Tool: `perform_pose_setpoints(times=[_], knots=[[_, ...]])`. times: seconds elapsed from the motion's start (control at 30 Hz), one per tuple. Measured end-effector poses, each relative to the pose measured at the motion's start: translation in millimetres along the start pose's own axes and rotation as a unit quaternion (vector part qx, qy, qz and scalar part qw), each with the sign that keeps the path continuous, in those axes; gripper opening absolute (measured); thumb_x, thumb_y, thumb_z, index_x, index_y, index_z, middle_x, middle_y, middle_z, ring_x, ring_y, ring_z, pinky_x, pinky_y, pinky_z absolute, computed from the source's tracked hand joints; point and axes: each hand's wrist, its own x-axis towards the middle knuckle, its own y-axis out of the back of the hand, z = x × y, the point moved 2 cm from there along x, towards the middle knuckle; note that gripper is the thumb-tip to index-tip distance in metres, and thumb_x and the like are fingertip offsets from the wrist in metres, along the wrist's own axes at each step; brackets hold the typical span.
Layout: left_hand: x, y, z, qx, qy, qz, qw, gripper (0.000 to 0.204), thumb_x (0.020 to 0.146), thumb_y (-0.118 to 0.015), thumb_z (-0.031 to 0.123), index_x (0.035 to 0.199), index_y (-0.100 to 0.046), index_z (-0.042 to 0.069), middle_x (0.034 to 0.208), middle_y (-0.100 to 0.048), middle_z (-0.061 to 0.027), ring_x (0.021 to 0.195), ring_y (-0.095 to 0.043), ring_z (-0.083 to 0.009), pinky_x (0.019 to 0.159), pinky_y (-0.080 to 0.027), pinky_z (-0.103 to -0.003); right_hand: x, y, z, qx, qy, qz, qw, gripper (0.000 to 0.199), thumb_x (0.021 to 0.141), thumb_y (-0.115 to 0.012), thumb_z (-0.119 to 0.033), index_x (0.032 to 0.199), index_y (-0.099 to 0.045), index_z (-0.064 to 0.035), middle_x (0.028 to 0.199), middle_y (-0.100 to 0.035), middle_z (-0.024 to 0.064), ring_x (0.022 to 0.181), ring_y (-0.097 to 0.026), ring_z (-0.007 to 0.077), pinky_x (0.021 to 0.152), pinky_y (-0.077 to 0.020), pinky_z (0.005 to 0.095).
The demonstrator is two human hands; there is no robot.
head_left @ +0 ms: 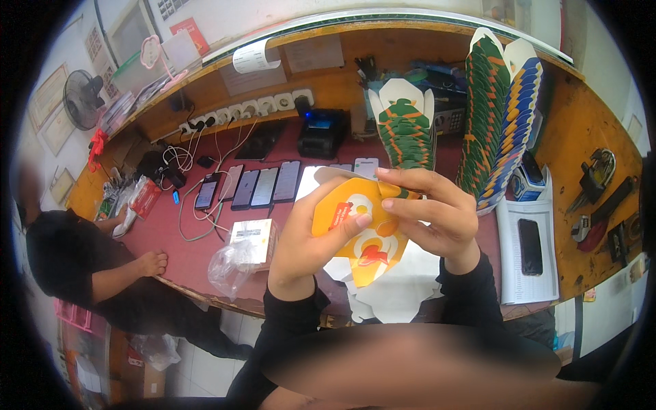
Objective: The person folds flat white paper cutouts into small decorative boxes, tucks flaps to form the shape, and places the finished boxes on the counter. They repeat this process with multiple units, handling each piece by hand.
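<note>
Both the left hand [305, 236] and right hand [437, 215] are clamped on the orange-and-white printed flat cardboard carton [362, 236], held above the maroon surface [178, 246]; uneven thumb pressure would, apparently, crease it crooked.

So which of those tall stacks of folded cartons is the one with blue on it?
The rightmost stack, banded blue and yellow; the two others are green and orange.

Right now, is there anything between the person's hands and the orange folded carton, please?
Nothing visible: the left hand and right hand both grip the orange carton directly, above the white flat sheets on the counter.
</note>
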Motion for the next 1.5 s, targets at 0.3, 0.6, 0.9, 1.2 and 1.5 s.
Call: perform_pose_setpoints(times=[0.3,0.6,0.9,1.2,1.5], knots=[[-1,4,-3,-0.029,0.012,-0.004,1.0,0.047,0.089,-0.079,0.027,0.124,-0.06,0.001,0.114,-0.067,-0.0114,0.106,-0.068,-0.0182,0.089,-0.055,-0.028,-2,3,0,0.091,-0.078,0.063,0.991,0.027,0.078,-0.08,0.006,0.102,-0.073,-0.0037,0.1,-0.072,0.0136,0.098,-0.073,0.0258,0.077,-0.0593,0.0313],[1,-3,-9,-0.062,-0.047,-0.006,0.997,0.042,0.089,-0.078,0.024,0.122,-0.06,0.004,0.111,-0.066,-0.0083,0.107,-0.066,-0.0166,0.091,-0.053,-0.028,-5,1,5,0.148,-0.085,0.094,0.981,0.024,0.075,-0.085,0.004,0.095,-0.074,-0.0022,0.093,-0.07,0.0117,0.098,-0.073,0.0264,0.081,-0.0579,0.0334],[9,-20,-11,-0.143,-0.111,0.072,0.981,0.035,0.084,-0.077,0.009,0.108,-0.053,0.005,0.105,-0.064,-0.0071,0.094,-0.064,-0.0119,0.086,-0.052,-0.027,1,3,-7,-0.066,0.003,0.093,0.993,0.026,0.082,-0.082,-0.009,0.104,-0.074,0.0028,0.112,-0.072,0.0204,0.106,-0.072,0.0338,0.088,-0.06,0.0386],[8,-14,-13,-0.094,-0.116,0.038,0.988,0.04,0.088,-0.078,0.016,0.119,-0.054,0.004,0.109,-0.062,-0.0066,0.102,-0.062,-0.0117,0.089,-0.051,-0.025,2,0,2,-0.063,0.036,0.046,0.996,0.034,0.083,-0.065,-0.005,0.114,-0.072,0.0031,0.118,-0.069,0.0221,0.101,-0.07,0.034,0.084,-0.0584,0.0385],[6,-15,-8,-0.127,-0.112,0.029,0.985,0.041,0.092,-0.072,0.012,0.127,-0.053,0.003,0.115,-0.061,-0.0076,0.108,-0.061,-0.0138,0.092,-0.05,-0.027,3,-6,-9,-0.032,0.025,0.006,0.999,0.036,0.074,-0.064,-0.007,0.107,-0.078,-0.0049,0.127,-0.067,0.0213,0.11,-0.065,0.0341,0.097,-0.0513,0.0444]])
